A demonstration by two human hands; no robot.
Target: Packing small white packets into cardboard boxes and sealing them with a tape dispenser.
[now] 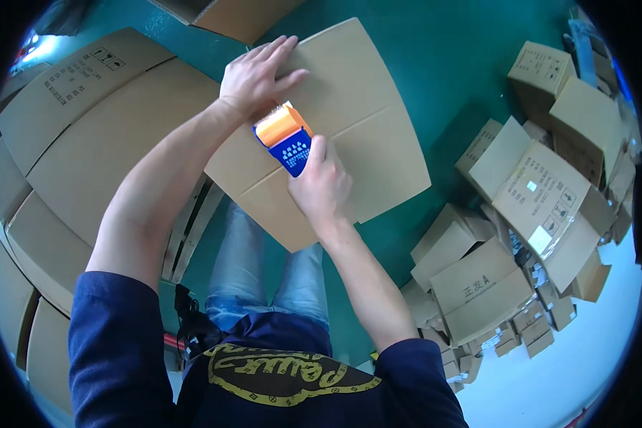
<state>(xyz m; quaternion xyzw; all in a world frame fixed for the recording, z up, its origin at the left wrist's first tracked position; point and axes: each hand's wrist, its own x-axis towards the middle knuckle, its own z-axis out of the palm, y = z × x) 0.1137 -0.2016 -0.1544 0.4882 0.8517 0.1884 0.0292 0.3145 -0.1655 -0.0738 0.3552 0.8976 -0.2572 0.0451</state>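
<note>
A large brown cardboard box [364, 85] is in front of my legs, with a crease running across its upper face. My right hand [324, 184] is wrapped round a blue and orange tape dispenser [287, 139], which rests against the cardboard left of the middle. Just beyond the dispenser's orange end, my left hand [258, 77] lies on the box near its far left edge, fingers stretched out and thumb apart. Whether tape runs from the dispenser onto the box I cannot make out.
Large closed cartons [100, 135] are stacked along the left, beside a pallet [191, 227]. Another open carton [239, 16] stands at the far edge. On the right, a heap of loose, opened boxes [542, 192] spreads over the green floor [435, 43].
</note>
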